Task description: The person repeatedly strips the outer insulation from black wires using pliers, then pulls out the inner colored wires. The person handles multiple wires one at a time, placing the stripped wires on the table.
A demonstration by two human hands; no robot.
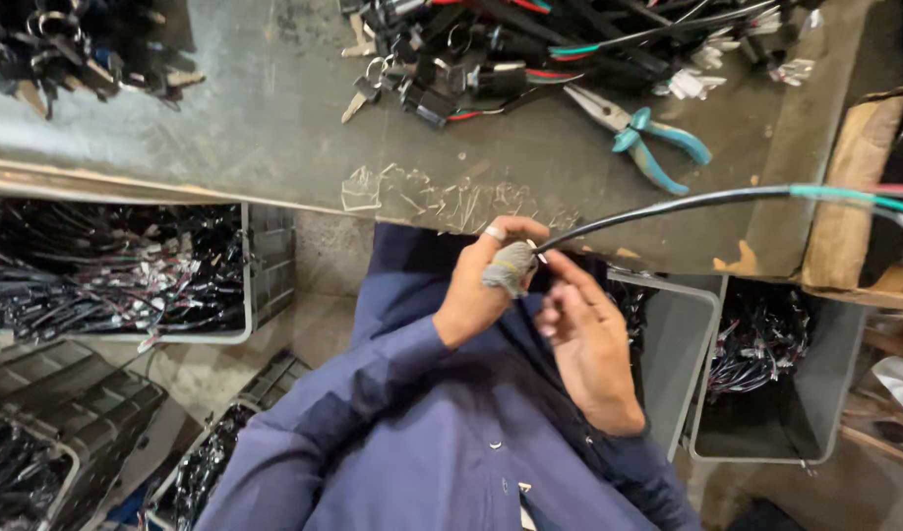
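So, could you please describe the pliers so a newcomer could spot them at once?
Look at the grey metal workbench, towards its right part, just below the heap of black switches and wires. The pliers lie there flat, alone on bare metal, the only thing with turquoise-blue handles.

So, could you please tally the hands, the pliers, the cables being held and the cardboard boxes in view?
Hands: 2, the left hand and the right hand
Teal-handled pliers: 1
Black cable held at its end: 1
Cardboard box: 1
Total: 5
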